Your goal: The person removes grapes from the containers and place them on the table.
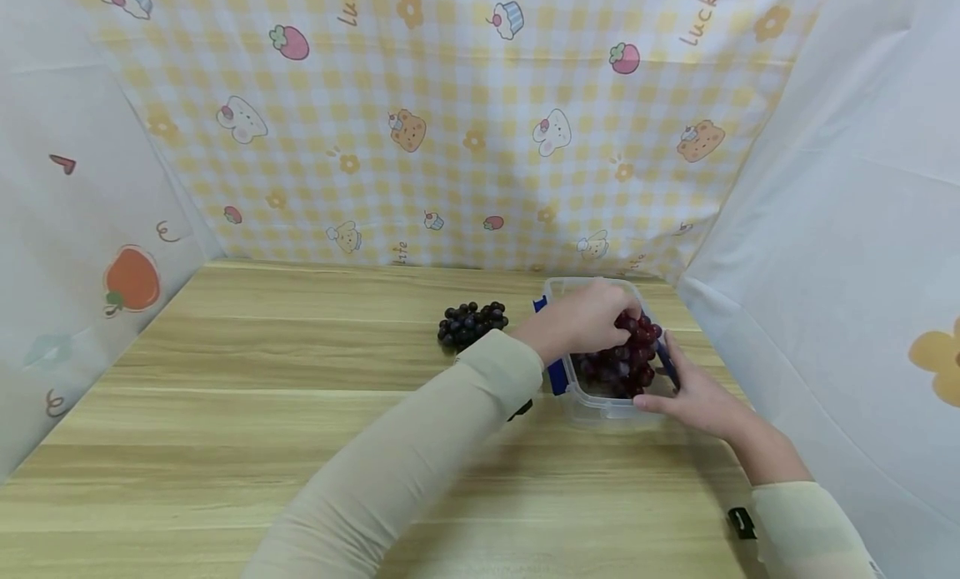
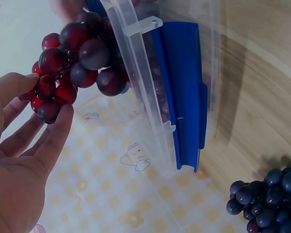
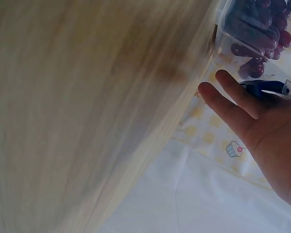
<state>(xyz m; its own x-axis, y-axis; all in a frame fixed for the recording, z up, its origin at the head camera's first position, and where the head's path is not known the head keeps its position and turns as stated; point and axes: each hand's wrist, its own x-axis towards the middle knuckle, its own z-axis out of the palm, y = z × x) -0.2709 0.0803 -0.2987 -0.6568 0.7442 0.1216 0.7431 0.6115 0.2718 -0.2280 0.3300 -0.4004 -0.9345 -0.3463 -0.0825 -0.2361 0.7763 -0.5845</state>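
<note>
My left hand (image 1: 591, 316) pinches the end of a bunch of red grapes (image 1: 639, 350) between thumb and fingertips. In the left wrist view the held red grapes (image 2: 80, 58) jut over the rim of a clear plastic food container (image 1: 600, 414). More of the grapes show through its wall. Blue locking flaps hang at the container's sides, one blue flap (image 2: 182, 92) facing the left wrist camera. My right hand (image 1: 693, 396) rests against the container's right side, thumb at the front corner, fingers (image 3: 228, 109) extended and spread beside a blue flap (image 3: 262, 87).
A bunch of black grapes (image 1: 471, 325) lies on the wooden table (image 1: 300, 446), left of the container. A checked cloth (image 1: 450, 179) hangs behind the table, and a white cloth (image 1: 840, 254) rises close by the right arm.
</note>
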